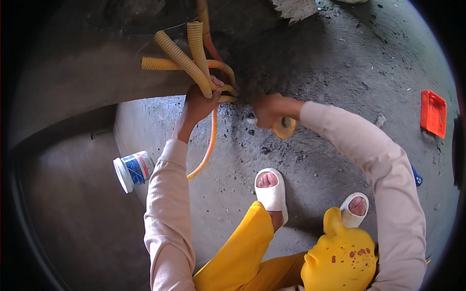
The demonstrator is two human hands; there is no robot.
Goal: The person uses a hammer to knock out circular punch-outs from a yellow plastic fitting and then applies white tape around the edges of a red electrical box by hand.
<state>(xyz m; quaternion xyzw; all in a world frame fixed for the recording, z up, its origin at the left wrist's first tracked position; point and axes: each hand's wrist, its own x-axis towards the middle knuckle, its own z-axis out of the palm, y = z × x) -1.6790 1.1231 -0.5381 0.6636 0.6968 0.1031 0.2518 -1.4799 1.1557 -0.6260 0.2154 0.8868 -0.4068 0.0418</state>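
Left hand [198,104] gripping ribbed yellow conduits [187,56], right hand [268,110] closed on round yellow tape roll [284,128]

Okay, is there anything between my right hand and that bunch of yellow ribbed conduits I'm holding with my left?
Nothing visible does. The left hand grips the yellow ribbed conduits, and the right hand, holding a yellow roll of tape, sits just beside them, with only bare concrete floor in the gap between.

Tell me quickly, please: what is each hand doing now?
Left hand: closed around a bundle of yellow corrugated conduits.
Right hand: closed on a tool with a yellow handle.
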